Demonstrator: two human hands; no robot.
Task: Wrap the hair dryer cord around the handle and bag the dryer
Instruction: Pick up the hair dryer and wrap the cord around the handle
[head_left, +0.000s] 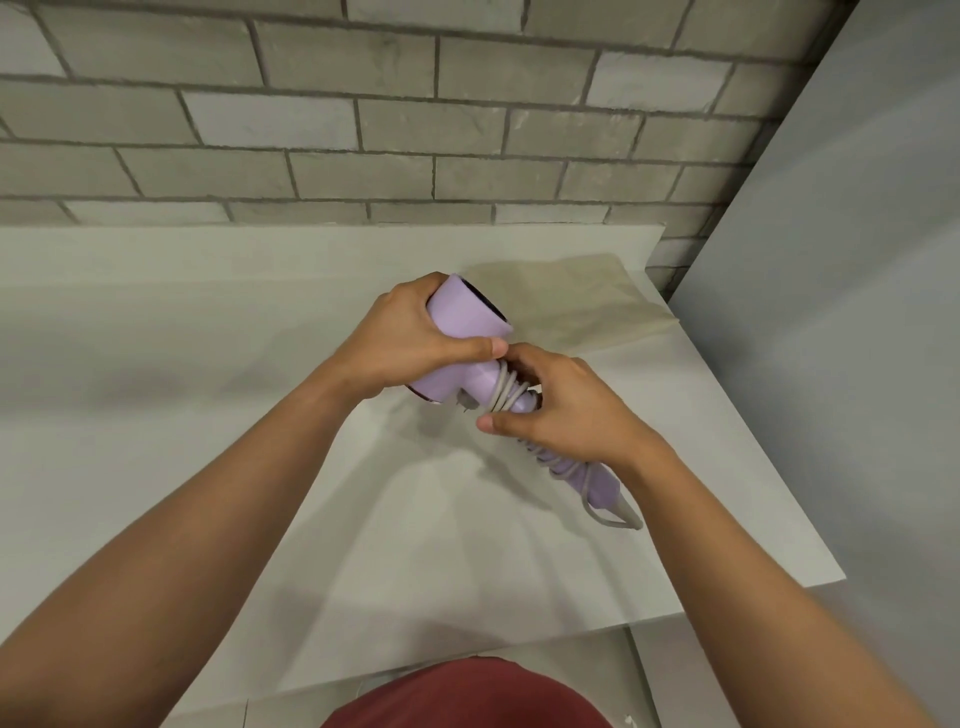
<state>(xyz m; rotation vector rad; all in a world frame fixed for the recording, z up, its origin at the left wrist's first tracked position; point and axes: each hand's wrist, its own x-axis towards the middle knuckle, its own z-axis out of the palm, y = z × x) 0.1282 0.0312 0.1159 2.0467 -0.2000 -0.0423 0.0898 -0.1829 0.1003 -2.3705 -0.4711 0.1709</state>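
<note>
Dryer barrel gripped by left hand; cord wraps pinched on handle by right hand; bag far right.

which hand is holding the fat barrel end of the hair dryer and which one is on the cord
The left hand grips the barrel of the lilac hair dryer. The right hand is on the handle, over the grey cord coiled there.

Left grip clenched, thumb across, right grip curled, both forearms extended forward
</note>
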